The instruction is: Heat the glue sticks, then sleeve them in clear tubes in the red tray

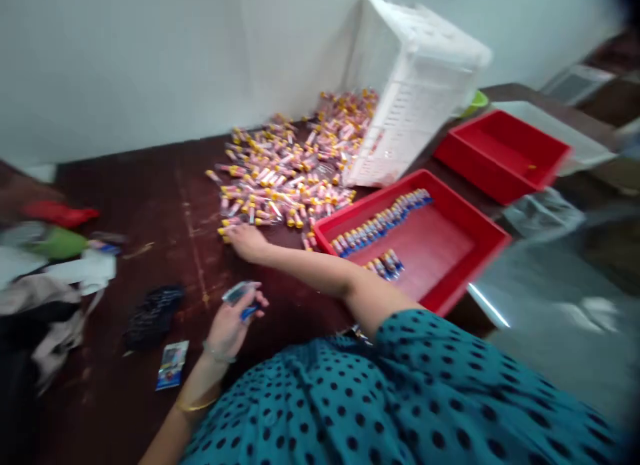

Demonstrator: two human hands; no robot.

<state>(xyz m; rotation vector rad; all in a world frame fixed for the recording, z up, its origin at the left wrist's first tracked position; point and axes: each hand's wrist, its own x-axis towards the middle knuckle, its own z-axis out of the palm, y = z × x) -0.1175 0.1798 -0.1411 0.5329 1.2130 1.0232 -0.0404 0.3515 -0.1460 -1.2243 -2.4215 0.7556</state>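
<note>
My left hand is closed around a small clear plastic packet with blue printing. It is above the dark table near my body. My right hand reaches across to the near left edge of a heap of pink tubes with yellow caps. Its fingers are bent down on a pink tube, whose yellow end shows at the fingertips; blur hides the exact grip. On the table left of my left wrist lies a flat blue-printed packet.
A red tray at right holds rows of packed tubes. Behind it stand a tilted white plastic crate against the heap and another red tray. A dark patterned cloth item and a pile of cloth lie at left.
</note>
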